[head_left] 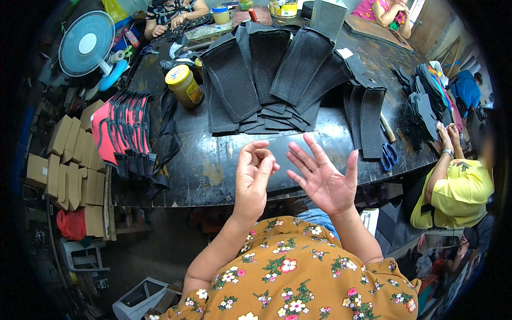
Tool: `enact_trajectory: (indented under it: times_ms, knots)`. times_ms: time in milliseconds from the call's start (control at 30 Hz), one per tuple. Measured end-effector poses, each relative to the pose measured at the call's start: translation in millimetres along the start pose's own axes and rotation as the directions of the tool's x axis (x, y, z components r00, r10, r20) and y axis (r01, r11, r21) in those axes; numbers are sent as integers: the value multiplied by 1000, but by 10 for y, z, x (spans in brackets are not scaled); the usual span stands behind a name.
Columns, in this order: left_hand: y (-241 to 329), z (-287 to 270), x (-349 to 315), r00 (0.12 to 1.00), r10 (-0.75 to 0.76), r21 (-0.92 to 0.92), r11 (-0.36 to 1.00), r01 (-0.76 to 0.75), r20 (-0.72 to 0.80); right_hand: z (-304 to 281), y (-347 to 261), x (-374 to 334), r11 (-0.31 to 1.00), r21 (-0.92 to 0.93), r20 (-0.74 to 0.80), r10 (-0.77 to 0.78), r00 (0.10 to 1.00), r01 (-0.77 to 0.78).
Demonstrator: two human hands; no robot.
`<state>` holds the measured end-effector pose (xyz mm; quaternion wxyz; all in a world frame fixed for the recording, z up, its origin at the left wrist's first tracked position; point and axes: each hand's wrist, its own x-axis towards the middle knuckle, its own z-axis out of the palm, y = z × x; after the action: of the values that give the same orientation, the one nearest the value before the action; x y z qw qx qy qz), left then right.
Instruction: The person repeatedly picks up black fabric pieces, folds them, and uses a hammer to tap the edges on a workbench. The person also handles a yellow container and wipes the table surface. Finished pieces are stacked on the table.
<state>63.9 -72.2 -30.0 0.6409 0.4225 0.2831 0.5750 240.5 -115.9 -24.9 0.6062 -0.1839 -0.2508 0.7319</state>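
Both hands are raised above the near edge of the worktable, apart from each other. The fingers of my left hand (255,170) are curled in, its thumb against them, and nothing shows between them. My right hand (328,176) is turned palm up with its fingers spread, holding nothing. Beyond the hands, fanned stacks of black fabric panels (232,80) lie on the dark table (197,176). More black strips (370,122) hang together to the right. Blue-handled scissors (390,157) rest at the right, near the table's edge.
At left are pink-and-black pieces (122,130) and a yellow-lidded jar (184,85). A fan (88,42) and stacked cardboard pieces (66,136) stand farther left. A person in yellow (461,184) sits at right beside dark stacks (421,114). Two more people sit across the table.
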Motion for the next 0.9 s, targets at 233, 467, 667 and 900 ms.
enact_trajectory:
  times_ms: [233,467,667,900]
  knots:
    - [24,140,-63,981,-91,-16,995,95,171,43,3,32,1000,21,7,-4,1000,4]
    - [377,-697,-615,954,-283,418,882,219,98,22,-60,119,999,49,40,-7,999,5]
    - [277,-2109,-1538,739,-659,754,414,510,-138,68,-4,267,995,103,91,-5,996,-5]
    - [-662,-3209,-2552,691,-132,703,-164,692,-710,194,62,324,998,-1,116,56,992,-57]
